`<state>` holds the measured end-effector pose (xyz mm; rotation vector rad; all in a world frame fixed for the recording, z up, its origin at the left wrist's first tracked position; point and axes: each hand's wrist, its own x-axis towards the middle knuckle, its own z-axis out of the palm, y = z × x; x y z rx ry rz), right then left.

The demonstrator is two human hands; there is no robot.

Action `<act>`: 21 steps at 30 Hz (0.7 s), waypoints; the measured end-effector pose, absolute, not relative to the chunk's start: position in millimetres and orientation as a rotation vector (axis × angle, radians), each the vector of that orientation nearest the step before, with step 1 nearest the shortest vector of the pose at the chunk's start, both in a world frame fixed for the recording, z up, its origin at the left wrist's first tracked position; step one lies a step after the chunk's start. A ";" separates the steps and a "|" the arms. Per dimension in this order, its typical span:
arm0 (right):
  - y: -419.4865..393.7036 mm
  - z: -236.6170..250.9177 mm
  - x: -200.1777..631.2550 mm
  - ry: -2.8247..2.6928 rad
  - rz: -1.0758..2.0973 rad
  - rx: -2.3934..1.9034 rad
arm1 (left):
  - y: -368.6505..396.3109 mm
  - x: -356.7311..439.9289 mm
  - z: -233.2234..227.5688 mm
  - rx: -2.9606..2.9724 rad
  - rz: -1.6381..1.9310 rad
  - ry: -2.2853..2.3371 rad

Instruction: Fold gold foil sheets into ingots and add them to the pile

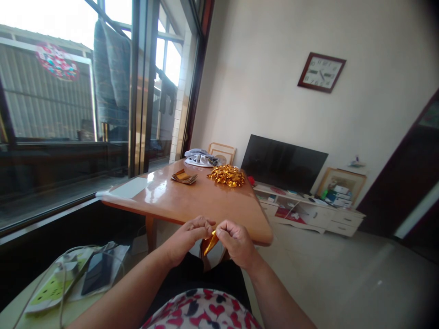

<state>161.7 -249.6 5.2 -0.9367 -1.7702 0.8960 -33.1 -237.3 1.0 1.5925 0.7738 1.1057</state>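
Observation:
A piece of shiny gold foil paper (210, 244) hangs between my two hands, just off the near edge of the table and above my lap. My right hand (236, 240) pinches its upper end. Against its other side are the curled fingers of my left hand (188, 240), closed on the same piece. Part of the foil is hidden by the fingers. Farther back on the table sits a heap of folded gold foil pieces (227, 176). To its left lies a stack of flat gold and brown paper sheets (184, 177).
The wooden table (164, 201) reaches from my hands to folded cloth (200, 157) at its far end. At my lower left, a stool carries a power strip (51, 285) with cables and a phone (98, 272). A television (284, 162) stands on a white cabinet (315, 214).

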 end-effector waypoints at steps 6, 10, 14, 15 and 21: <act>-248.4 5.3 161.8 -1.748 0.913 -0.927 | -238.4 -29.8 0.4 1.536 1.125 0.736; -247.2 5.0 162.2 -1.743 0.964 -0.910 | -239.9 -27.1 2.6 1.589 1.142 0.756; -248.0 7.6 162.8 -1.750 0.973 -0.940 | -238.9 -26.6 1.3 1.726 1.195 0.832; -248.3 8.2 162.9 -1.751 0.960 -0.946 | -238.2 -26.7 0.5 1.758 1.209 0.855; -247.8 6.5 162.8 -1.742 0.853 -0.996 | -233.4 -28.1 -3.2 1.826 1.194 0.880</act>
